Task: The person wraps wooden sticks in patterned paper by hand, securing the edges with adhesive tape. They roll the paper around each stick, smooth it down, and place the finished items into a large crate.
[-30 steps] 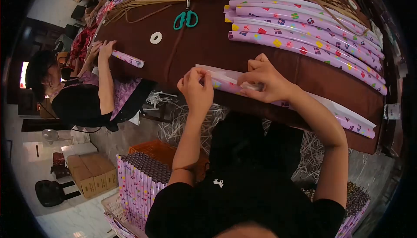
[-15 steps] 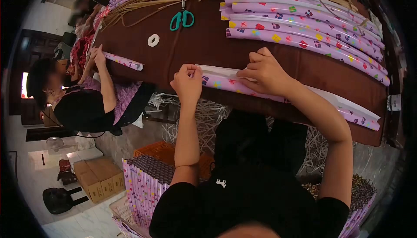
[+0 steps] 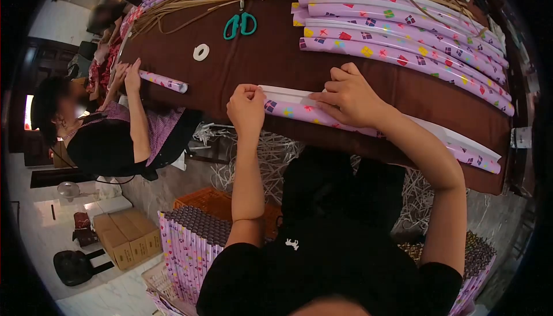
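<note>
A long purple sheet of gift-patterned paper (image 3: 288,110), partly rolled with a white edge showing, lies along the near side of the brown-covered table (image 3: 253,57). My left hand (image 3: 246,108) pinches its left end between thumb and fingers. Bent over the white edge, my right hand (image 3: 350,98) presses near the middle of the roll with its fingers curled; whether something small is between the fingertips cannot be made out. Beyond my hands are green-handled scissors (image 3: 240,25) and a white tape ring (image 3: 201,52). Several purple rolls (image 3: 403,42) lie at the back right.
At the left a co-worker (image 3: 106,134) handles a short purple roll (image 3: 164,81). Thin brown strips (image 3: 196,6) cross the table's far side. Below stand bundles of upright rolls (image 3: 190,247), an orange crate (image 3: 210,198), cardboard boxes (image 3: 127,238) and shredded paper (image 3: 276,154).
The view has shifted slightly. My right fingers sit a little lower and flatter on the paper's white edge. My left hand still pinches the end.
</note>
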Available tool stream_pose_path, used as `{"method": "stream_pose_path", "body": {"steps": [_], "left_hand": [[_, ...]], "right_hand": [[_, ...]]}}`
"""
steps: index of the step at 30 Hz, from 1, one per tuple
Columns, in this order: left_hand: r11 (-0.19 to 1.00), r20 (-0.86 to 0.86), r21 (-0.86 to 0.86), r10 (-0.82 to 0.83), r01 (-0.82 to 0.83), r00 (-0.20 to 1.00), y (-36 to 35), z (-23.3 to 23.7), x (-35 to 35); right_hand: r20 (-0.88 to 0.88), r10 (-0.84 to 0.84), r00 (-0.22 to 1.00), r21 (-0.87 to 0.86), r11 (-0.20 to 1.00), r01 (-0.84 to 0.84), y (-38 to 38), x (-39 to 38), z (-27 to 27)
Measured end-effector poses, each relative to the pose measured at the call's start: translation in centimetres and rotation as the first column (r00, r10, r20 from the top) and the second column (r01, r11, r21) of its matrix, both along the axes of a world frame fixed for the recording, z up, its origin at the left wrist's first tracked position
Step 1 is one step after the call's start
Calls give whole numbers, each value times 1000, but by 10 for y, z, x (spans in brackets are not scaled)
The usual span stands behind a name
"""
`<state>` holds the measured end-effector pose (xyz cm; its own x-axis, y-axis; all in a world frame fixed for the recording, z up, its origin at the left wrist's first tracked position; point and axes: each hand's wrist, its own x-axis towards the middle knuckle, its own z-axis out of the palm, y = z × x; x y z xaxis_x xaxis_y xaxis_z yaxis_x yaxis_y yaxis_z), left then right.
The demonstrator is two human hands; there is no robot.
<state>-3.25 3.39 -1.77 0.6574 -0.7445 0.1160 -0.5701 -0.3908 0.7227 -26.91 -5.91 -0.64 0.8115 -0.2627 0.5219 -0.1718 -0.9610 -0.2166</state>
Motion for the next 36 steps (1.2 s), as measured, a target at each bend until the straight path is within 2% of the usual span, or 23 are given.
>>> {"method": "stream_pose_path", "body": {"steps": [11, 16, 18, 22, 24, 26, 28, 30, 33, 36], "left_hand": [[999, 47, 32, 0, -1, 999, -3, -1, 0], [999, 109, 47, -2, -4, 994, -4, -2, 2], [999, 173, 43, 8, -16, 985, -4, -8, 5], [994, 175, 113, -6, -14, 985, -5, -1, 4], [996, 191, 85, -9, -8, 982, -6, -9, 9], [995, 170, 101, 1, -18, 986, -6, -5, 7], [996, 153, 84, -23, 10, 988, -7, -5, 7], [994, 199, 107, 2, -24, 980, -7, -3, 5], [995, 176, 97, 13, -31, 984, -6, -2, 3], [995, 210, 98, 3, -24, 978, -5, -5, 4]], "right_hand": [[-3, -9, 1000, -3, 1000, 9, 0, 1, -1], [-29, -19, 999, -27, 999, 18, 0, 1, -1], [32, -17, 999, -54, 998, 18, -2, 3, -5], [-24, -35, 999, -82, 996, 33, 0, 0, -2], [-69, -38, 997, -95, 995, 31, 1, -1, -1], [-10, -28, 1000, -86, 996, 27, 1, -1, -4], [-42, -40, 998, -90, 995, 37, -1, 1, -7], [74, -12, 997, -93, 996, 19, -1, 1, -10], [25, -30, 999, -124, 992, 33, -2, 1, -13], [-4, -38, 999, -57, 998, 38, 1, 0, -4]]}}
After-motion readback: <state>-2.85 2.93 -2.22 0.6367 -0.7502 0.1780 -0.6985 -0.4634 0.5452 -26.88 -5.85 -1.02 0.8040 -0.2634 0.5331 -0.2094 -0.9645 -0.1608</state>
